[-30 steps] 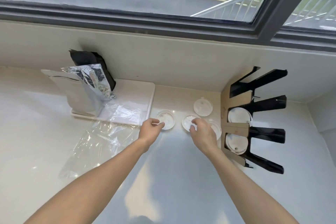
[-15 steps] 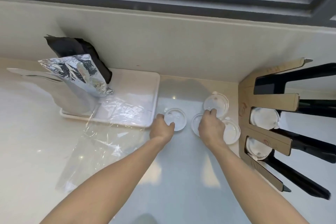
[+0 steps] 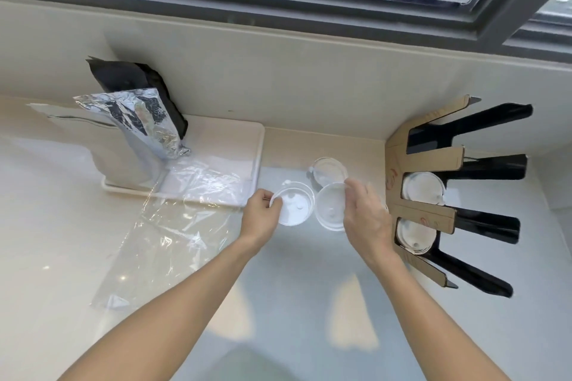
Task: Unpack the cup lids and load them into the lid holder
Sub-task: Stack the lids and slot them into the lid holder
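Observation:
My left hand [image 3: 262, 217] grips the left rim of a clear cup lid [image 3: 294, 205], lifted and tilted toward me. My right hand [image 3: 366, 216] holds a second clear lid [image 3: 330, 206] by its right edge, right beside the first. A third lid [image 3: 329, 171] lies flat on the counter behind them. The lid holder [image 3: 428, 213], brown card with black prongs, lies at the right; two of its slots hold stacks of lids [image 3: 422, 188], [image 3: 414, 235]. Its top slot looks empty.
A white tray [image 3: 244, 145] at the back left carries a silver foil bag [image 3: 139, 120] and a black bag [image 3: 133, 77]. Crumpled clear plastic wrap [image 3: 161, 235] spreads from the tray over the counter. The wall and window sill run behind.
Both hands have picked a lid up off the counter and hold them side by side. The camera has tipped down and moved closer.

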